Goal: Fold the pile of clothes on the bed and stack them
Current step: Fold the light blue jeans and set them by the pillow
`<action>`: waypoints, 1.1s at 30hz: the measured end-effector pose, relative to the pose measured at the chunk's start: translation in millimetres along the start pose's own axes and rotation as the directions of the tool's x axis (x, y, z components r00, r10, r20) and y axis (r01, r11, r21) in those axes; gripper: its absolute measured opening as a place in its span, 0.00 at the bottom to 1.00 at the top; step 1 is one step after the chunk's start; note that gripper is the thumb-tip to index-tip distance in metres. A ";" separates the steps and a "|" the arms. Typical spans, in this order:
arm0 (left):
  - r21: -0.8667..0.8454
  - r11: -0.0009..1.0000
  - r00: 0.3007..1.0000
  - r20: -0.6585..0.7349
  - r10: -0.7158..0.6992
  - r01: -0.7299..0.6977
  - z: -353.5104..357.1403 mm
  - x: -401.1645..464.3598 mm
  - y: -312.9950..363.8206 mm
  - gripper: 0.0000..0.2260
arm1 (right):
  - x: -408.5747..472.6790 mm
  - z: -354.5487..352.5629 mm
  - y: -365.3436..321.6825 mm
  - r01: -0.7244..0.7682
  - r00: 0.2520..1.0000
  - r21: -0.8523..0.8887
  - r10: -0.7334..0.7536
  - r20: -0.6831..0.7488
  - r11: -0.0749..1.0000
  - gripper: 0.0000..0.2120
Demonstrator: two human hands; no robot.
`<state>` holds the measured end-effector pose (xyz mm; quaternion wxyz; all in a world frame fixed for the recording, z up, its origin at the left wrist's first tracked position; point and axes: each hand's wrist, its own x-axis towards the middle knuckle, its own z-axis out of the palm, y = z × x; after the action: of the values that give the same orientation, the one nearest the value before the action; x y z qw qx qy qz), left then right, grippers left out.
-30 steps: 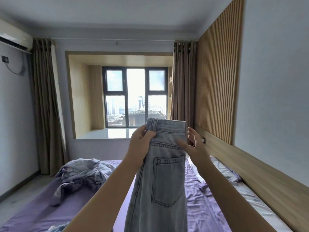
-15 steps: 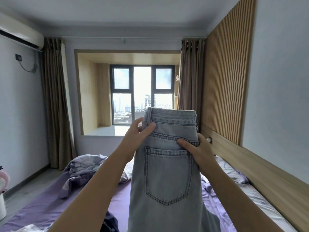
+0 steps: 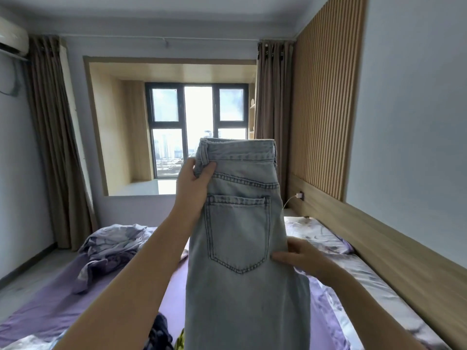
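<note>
Light blue jeans (image 3: 242, 223) hang upright in front of me, folded lengthwise with a back pocket facing me. My left hand (image 3: 193, 188) grips the left side just below the waistband, thumb on the front. My right hand (image 3: 298, 257) pinches the right edge lower down, beside the pocket's bottom. Below the jeans, dark and yellow-green clothes (image 3: 161, 334) lie on the purple bed (image 3: 63, 304), partly hidden by my arm.
A crumpled lilac quilt (image 3: 113, 246) lies at the bed's far left. A pillow (image 3: 321, 233) sits by the wooden headboard (image 3: 379, 238) on the right. A charger cable (image 3: 293, 198) hangs from a socket there. Curtains and a bay window stand behind.
My right hand has slid down the jeans' right edge from near the waistband to below pocket level. My left hand keeps its hold near the waistband.
</note>
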<state>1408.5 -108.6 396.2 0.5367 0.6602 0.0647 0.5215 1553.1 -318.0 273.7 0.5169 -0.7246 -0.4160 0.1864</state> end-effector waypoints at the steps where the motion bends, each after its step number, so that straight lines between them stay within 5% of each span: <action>1: 0.009 1.000 1.000 -0.004 0.016 -0.016 -0.3 3.2 2.5 0.03 | -1.6 2.0 13.1 -0.032 0.999 -0.066 0.034 0.029 0.997 0.14; 5: 0.102 0.992 0.997 -0.020 0.070 -0.067 -4.4 11.1 7.9 0.04 | -0.4 10.6 35.9 -0.022 1.000 -0.210 0.021 -0.005 0.977 0.12; 13: 0.352 0.935 0.989 -0.120 0.088 -0.040 -29.0 6.8 1.9 0.08 | 2.2 18.7 40.9 0.019 0.997 -0.208 -0.034 -0.069 0.978 0.04; 18: 0.341 0.935 0.979 -0.201 -0.033 0.102 -40.7 -7.4 -13.2 0.12 | 0.4 14.1 42.2 0.017 0.992 -0.298 -0.055 -0.118 0.955 0.21; 24: 0.242 0.924 0.935 -0.268 -0.231 0.297 -63.5 -51.9 -37.7 0.15 | -8.0 -23.6 26.2 0.028 0.991 -0.482 0.037 0.125 0.876 0.23; 29: 0.127 0.834 0.816 -0.325 -0.477 0.538 -102.8 -121.2 -90.8 0.05 | 3.5 -13.2 37.6 0.012 0.853 -0.698 0.357 0.381 0.716 0.20; 33: 0.038 0.652 0.606 -0.412 -0.681 0.758 -134.4 -217.6 -147.4 0.03 | 8.5 55.1 107.4 0.056 0.731 -0.761 0.492 0.473 0.647 0.15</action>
<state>1279.1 -101.5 131.0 0.6072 0.5216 0.4777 0.3619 1563.6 -291.3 156.2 -0.0224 -0.8052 -0.5073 0.3061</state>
